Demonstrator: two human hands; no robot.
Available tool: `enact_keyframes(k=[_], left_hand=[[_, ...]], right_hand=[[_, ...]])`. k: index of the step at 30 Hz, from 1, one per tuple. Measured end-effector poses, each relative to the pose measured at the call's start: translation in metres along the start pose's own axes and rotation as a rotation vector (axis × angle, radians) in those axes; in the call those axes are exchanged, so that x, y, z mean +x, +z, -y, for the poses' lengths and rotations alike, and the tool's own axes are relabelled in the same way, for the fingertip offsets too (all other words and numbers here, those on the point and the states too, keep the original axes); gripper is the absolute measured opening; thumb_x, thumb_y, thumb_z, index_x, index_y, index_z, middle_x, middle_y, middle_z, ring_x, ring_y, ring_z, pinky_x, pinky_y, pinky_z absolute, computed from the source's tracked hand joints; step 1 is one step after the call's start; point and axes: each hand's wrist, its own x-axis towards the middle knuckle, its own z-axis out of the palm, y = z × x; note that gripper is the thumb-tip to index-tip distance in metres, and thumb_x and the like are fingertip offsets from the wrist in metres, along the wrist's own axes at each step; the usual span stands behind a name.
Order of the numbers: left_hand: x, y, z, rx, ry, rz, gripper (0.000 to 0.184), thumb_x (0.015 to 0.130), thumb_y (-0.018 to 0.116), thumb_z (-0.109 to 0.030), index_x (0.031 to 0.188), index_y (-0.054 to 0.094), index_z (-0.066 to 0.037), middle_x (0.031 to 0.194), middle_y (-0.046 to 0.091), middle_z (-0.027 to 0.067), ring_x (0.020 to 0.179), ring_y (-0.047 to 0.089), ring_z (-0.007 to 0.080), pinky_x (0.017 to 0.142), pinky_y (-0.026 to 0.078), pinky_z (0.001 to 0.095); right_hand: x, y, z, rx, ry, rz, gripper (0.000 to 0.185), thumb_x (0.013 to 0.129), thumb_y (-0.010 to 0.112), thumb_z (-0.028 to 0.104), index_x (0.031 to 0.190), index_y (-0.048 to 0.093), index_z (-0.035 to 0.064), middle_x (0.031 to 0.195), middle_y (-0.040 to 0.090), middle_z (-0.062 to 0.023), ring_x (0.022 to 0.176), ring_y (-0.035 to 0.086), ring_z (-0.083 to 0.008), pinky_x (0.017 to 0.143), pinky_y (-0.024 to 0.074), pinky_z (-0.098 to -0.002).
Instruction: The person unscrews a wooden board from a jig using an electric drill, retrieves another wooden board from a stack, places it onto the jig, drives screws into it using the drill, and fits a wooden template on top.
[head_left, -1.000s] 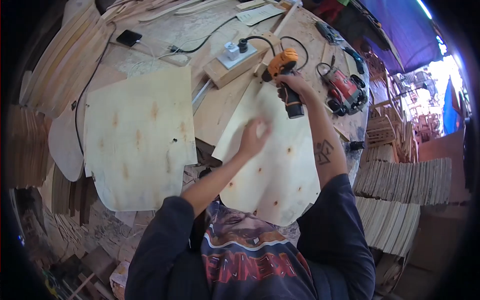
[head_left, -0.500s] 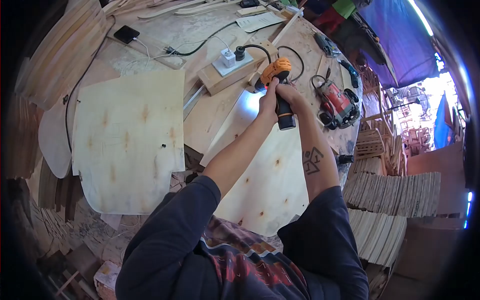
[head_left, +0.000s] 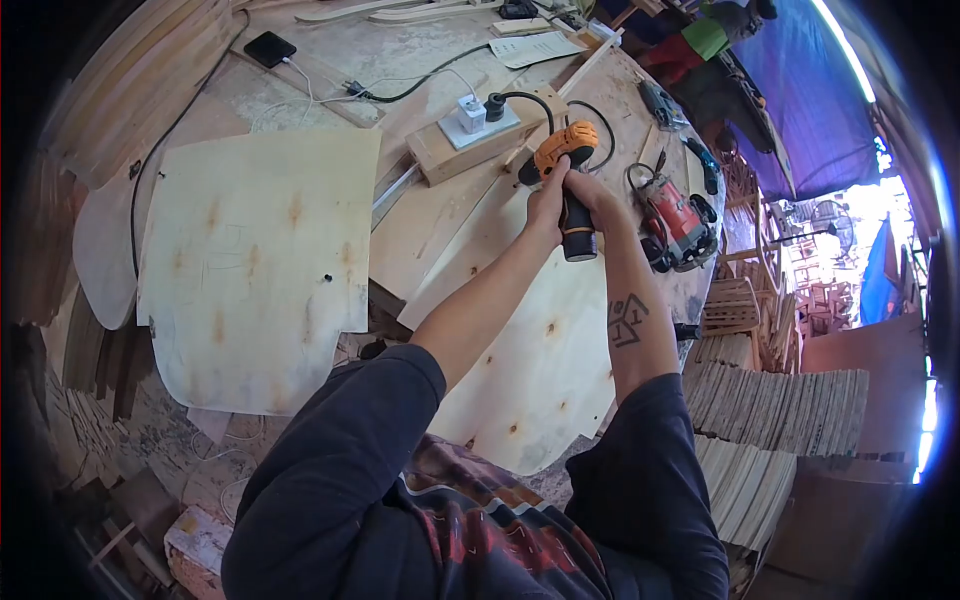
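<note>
An orange and black cordless drill [head_left: 566, 146] is held over the workbench, its black battery base pointing toward me. My left hand [head_left: 546, 208] is closed round the near left side of its handle. My right hand [head_left: 594, 197] wraps the handle from the right, against the left. The drill's nose points left; whether a bit is in it, I cannot make out. Below my forearms lies a pale plywood panel [head_left: 530, 370] with several small brown spots. A second plywood panel [head_left: 260, 270] with brown stains and pencil lines lies to the left.
A wooden block with a power outlet [head_left: 465, 135] and plugged-in cords sits beyond the drill. A phone [head_left: 270, 49] charges at the back left. A red router [head_left: 676, 222] stands at right, near stacked wood strips [head_left: 780, 405]. A person in green [head_left: 702, 38] is at the far right.
The bright light spot beside the drill's nose has gone out. My view has shifted slightly; both hands keep their hold on the drill.
</note>
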Motion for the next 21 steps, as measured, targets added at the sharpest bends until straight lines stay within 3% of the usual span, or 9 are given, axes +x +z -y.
enact_keyframes(k=[2, 4, 6, 7, 9, 12, 13, 17, 21], left_hand=[[0.003, -0.006, -0.002, 0.073, 0.015, -0.001, 0.075, 0.072, 0.073, -0.049, 0.119, 0.047, 0.004, 0.104, 0.059, 0.0166, 0.089, 0.062, 0.0284, 0.076, 0.053, 0.0419], [0.028, -0.013, -0.003, 0.983, 1.082, -0.495, 0.083, 0.070, 0.075, -0.047, 0.124, 0.042, 0.006, 0.110, 0.056, 0.0203, 0.101, 0.057, 0.0332, 0.086, 0.047, 0.0441], [0.046, -0.007, -0.037, 0.926, 1.469, -0.043, 0.086, 0.068, 0.076, -0.046, 0.128, 0.040, 0.002, 0.115, 0.053, 0.0215, 0.109, 0.051, 0.0358, 0.093, 0.041, 0.0435], [0.056, 0.004, -0.051, 0.932, 1.454, -0.028, 0.086, 0.068, 0.076, -0.046, 0.128, 0.040, 0.002, 0.115, 0.053, 0.0215, 0.109, 0.051, 0.0358, 0.093, 0.041, 0.0435], [0.067, 0.024, -0.070, 1.118, 1.155, 0.521, 0.060, 0.073, 0.077, -0.034, 0.118, 0.051, -0.002, 0.105, 0.058, 0.0129, 0.094, 0.055, 0.0204, 0.082, 0.046, 0.0340], [0.069, 0.034, -0.082, 1.203, 0.782, 0.579, 0.038, 0.076, 0.075, -0.030, 0.099, 0.059, -0.004, 0.083, 0.059, 0.0048, 0.076, 0.055, 0.0120, 0.070, 0.046, 0.0267], [0.069, 0.032, -0.074, 1.058, 0.876, 0.589, 0.025, 0.079, 0.072, -0.026, 0.087, 0.060, -0.006, 0.070, 0.055, -0.0022, 0.065, 0.049, 0.0060, 0.060, 0.043, 0.0225], [0.071, 0.028, -0.070, 1.009, 0.805, 0.627, 0.019, 0.082, 0.069, -0.022, 0.089, 0.060, -0.007, 0.073, 0.055, -0.0033, 0.064, 0.048, 0.0035, 0.056, 0.041, 0.0195], [0.071, 0.027, -0.078, 0.984, 0.919, 0.600, 0.021, 0.083, 0.070, -0.022, 0.091, 0.059, -0.006, 0.073, 0.055, -0.0031, 0.064, 0.049, 0.0037, 0.057, 0.041, 0.0192]], right_hand=[[0.010, -0.005, -0.003, -0.061, 0.026, 0.011, 0.037, 0.081, 0.055, 0.032, 0.102, 0.056, 0.0008, 0.083, 0.062, -0.0110, 0.063, 0.061, -0.0194, 0.057, 0.0541, -0.0341], [0.016, -0.010, 0.000, -0.112, 0.050, 0.011, 0.035, 0.081, 0.056, 0.030, 0.100, 0.056, 0.0003, 0.082, 0.062, -0.0109, 0.062, 0.061, -0.0186, 0.057, 0.0543, -0.0342], [0.017, -0.007, -0.002, -0.105, -0.094, 0.053, 0.028, 0.078, 0.061, 0.021, 0.096, 0.058, -0.0005, 0.078, 0.061, -0.0098, 0.059, 0.060, -0.0175, 0.055, 0.0542, -0.0327], [0.026, -0.004, -0.002, -0.217, -0.293, -0.006, 0.024, 0.073, 0.064, 0.011, 0.092, 0.059, -0.0023, 0.073, 0.060, -0.0088, 0.057, 0.059, -0.0172, 0.052, 0.0538, -0.0311], [0.028, 0.002, 0.006, -0.161, -0.244, -0.007, 0.024, 0.072, 0.064, 0.010, 0.091, 0.058, -0.0025, 0.072, 0.060, -0.0086, 0.057, 0.059, -0.0171, 0.050, 0.0530, -0.0307], [0.019, 0.001, 0.012, -0.121, -0.203, -0.014, 0.021, 0.070, 0.063, 0.009, 0.088, 0.059, -0.0015, 0.070, 0.060, -0.0089, 0.057, 0.059, -0.0168, 0.050, 0.0522, -0.0304], [0.017, 0.000, 0.013, -0.141, -0.198, -0.008, 0.018, 0.069, 0.063, 0.009, 0.084, 0.059, -0.0002, 0.070, 0.060, -0.0093, 0.056, 0.059, -0.0166, 0.050, 0.0522, -0.0306], [0.007, -0.004, 0.012, -0.192, -0.317, -0.050, 0.014, 0.066, 0.065, 0.013, 0.072, 0.061, 0.0010, 0.066, 0.061, -0.0070, 0.056, 0.058, -0.0154, 0.051, 0.0486, -0.0283], [0.011, -0.003, 0.023, -0.289, -0.146, -0.054, 0.015, 0.064, 0.064, 0.014, 0.072, 0.063, 0.0008, 0.066, 0.062, -0.0074, 0.056, 0.059, -0.0155, 0.052, 0.0477, -0.0267]])
